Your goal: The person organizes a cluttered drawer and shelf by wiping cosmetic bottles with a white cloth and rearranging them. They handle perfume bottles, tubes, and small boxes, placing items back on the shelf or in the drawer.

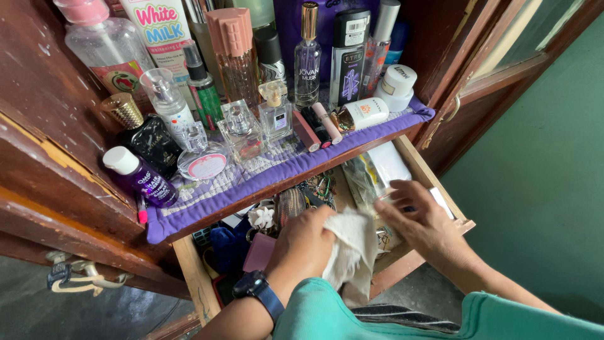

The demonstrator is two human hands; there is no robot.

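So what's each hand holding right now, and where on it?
Left hand grips a white cloth by its bunched upper edge. Right hand reaches into the drawer; whether it holds anything cannot be told.

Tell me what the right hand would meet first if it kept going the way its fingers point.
The right hand points left into the open drawer. First in line looks like the white cloth held by the left hand, though depth is unclear.

Bottles stand packed close together on the purple mat shelf (296, 165), leaving no gap between them, and the open wooden drawer (434, 179) below is stuffed full, with open air only above its front edge.
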